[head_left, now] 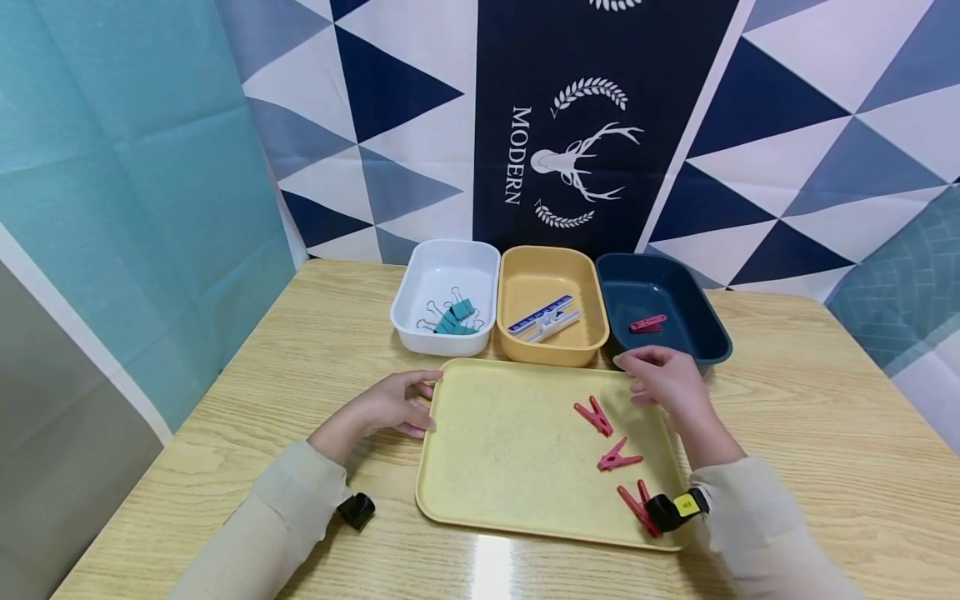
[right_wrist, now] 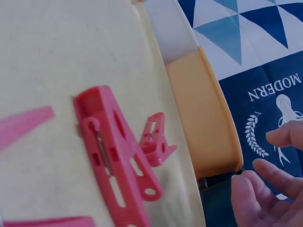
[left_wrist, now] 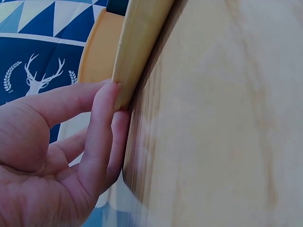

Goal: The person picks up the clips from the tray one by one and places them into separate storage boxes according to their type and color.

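Observation:
My left hand (head_left: 393, 404) rests its fingertips against the left side of a yellow tray (head_left: 510, 450), near its far corner. In the left wrist view the fingers (left_wrist: 97, 142) touch the tray's rim. My right hand (head_left: 663, 379) hovers over the tray's far right corner, beside the dark blue bin (head_left: 708, 321). Its fingers bend loosely and stand apart, with nothing seen between them in the right wrist view. Three pink clothespins lie on the tray's right part: a far one (head_left: 595, 417), a middle one (head_left: 619, 455) and a near one (head_left: 637, 508), partly behind the wrist strap. Pink clothespin material (head_left: 647, 323) lies in the dark blue bin.
Behind the tray, a white bin (head_left: 408, 329) holds several teal binder clips (head_left: 456, 318). Next to it, an orange-yellow bin (head_left: 555, 354) holds blue-and-white clips (head_left: 543, 319). All bins stand side by side on the wooden table (head_left: 300, 350), before a patterned cloth (head_left: 405, 100).

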Demonstrator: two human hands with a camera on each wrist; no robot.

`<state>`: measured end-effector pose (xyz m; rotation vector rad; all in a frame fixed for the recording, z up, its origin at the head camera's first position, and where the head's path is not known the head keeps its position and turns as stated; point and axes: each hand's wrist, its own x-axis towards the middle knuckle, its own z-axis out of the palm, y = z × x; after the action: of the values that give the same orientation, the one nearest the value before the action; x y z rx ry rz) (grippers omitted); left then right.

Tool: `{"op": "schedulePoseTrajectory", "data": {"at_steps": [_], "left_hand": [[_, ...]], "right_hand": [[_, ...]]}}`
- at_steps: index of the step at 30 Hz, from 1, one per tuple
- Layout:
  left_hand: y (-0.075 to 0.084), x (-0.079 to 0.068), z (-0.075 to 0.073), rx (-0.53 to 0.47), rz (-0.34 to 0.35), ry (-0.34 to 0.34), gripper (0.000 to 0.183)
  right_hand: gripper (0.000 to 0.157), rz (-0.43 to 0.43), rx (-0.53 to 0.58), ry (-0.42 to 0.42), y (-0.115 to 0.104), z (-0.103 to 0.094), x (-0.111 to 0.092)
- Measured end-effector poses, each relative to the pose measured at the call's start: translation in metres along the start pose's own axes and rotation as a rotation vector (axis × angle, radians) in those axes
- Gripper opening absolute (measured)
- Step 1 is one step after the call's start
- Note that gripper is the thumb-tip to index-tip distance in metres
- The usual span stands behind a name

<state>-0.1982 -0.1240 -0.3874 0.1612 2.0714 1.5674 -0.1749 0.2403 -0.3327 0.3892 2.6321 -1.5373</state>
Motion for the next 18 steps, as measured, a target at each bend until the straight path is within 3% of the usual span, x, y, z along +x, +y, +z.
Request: {"op": "schedulePoseTrajectory", "data": {"at_steps": [5, 18], "left_hand": [[0.000, 0.000, 0.000, 0.001, 0.001, -0.001, 0.078], [0.001, 0.000, 0.000, 0.004, 0.003, 0.000, 0.077]], "right_hand": [[0.055, 0.025, -0.058, -0.053, 0.003, 0.003, -0.002], [0.056, 0.036, -0.051, -0.155, 0.015, 0.013, -0.005]]}}
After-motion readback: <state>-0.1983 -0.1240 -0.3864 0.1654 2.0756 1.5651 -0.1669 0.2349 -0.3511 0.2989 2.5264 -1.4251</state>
